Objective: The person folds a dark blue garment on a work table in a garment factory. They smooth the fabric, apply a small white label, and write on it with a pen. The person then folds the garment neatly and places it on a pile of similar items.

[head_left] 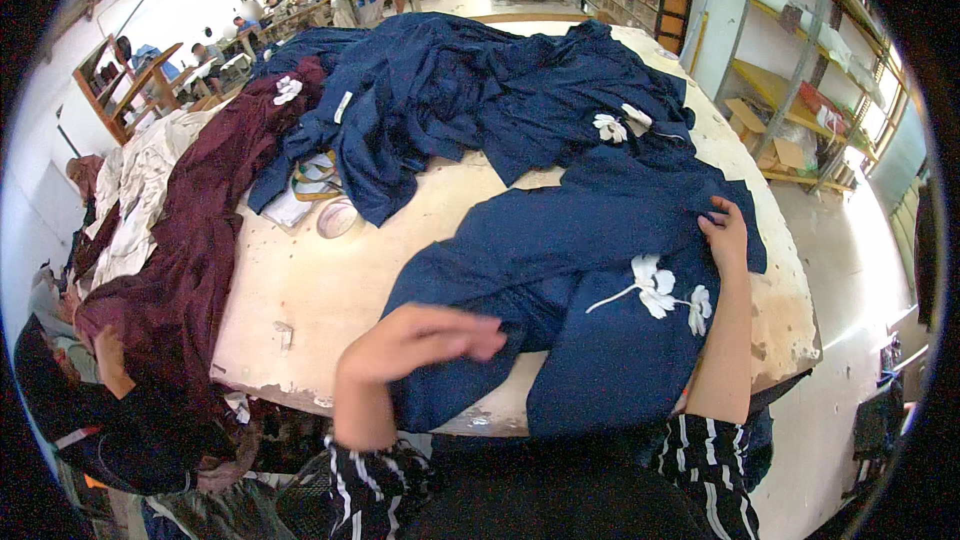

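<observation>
A navy garment (pixel 500 240) with white flower appliqués (pixel 655 290) lies spread on the table before me. My right hand (pixel 726 230) is at its far right part, thumb and fingertips pinched together on the cloth. Over its near left part is my left hand (pixel 420 340), slightly blurred, fingers stretched to the right and nothing visible in them. Whether it touches the cloth, I cannot tell. Beyond lies a heap of more navy garments (pixel 430 80), with another pair of white flowers (pixel 610 127) on its right side.
Maroon garments (pixel 200 200) and cream cloth (pixel 150 170) lie along the left side, where a co-worker's hand (pixel 112 360) rests. A tape roll (pixel 338 219) sits on the pale wooden table (pixel 290 290). Shelving (pixel 790 90) stands to the right; people work at tables farther back.
</observation>
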A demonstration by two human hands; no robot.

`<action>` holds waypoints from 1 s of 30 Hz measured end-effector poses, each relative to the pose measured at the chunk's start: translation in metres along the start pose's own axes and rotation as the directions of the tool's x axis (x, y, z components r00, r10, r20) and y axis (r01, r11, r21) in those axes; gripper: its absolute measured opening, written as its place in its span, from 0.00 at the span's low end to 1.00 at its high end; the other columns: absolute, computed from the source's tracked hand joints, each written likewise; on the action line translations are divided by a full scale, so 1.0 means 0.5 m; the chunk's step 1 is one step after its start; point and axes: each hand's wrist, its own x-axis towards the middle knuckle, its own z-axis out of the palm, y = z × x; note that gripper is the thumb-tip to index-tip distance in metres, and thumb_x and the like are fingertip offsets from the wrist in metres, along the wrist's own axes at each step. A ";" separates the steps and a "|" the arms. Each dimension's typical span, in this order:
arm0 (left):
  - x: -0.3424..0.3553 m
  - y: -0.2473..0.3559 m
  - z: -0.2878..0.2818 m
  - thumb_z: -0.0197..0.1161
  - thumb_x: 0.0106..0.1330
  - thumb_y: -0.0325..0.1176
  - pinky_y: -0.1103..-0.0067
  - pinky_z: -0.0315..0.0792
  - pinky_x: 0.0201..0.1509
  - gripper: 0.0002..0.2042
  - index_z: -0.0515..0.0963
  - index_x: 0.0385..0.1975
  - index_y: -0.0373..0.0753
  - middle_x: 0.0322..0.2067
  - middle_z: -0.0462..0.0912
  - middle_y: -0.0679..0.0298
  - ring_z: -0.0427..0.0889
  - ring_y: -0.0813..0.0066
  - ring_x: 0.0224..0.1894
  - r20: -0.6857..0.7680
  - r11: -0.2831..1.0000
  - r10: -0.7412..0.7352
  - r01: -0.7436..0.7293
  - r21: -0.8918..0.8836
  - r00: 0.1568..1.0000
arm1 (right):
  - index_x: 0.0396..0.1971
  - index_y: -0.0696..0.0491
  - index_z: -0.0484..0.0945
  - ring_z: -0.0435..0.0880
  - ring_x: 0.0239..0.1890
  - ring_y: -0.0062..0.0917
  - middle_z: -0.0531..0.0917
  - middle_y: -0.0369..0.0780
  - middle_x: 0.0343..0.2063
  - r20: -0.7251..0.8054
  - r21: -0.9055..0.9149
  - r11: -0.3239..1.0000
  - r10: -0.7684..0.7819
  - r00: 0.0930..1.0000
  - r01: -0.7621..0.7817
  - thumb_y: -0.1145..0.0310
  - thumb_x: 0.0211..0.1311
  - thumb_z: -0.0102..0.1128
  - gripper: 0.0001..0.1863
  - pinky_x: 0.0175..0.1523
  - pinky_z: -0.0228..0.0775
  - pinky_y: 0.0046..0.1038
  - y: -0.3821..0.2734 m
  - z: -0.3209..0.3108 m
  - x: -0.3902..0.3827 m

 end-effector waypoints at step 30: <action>0.015 -0.052 0.013 0.56 0.59 0.33 0.75 0.70 0.39 0.11 0.76 0.36 0.33 0.29 0.80 0.52 0.79 0.59 0.34 -0.630 0.843 0.214 0.184 0.505 0.747 | 0.39 0.49 0.74 0.77 0.42 0.30 0.79 0.37 0.35 0.314 0.182 0.533 -0.828 0.465 0.826 0.71 0.44 0.64 0.18 0.59 0.54 0.39 -0.273 0.225 -0.291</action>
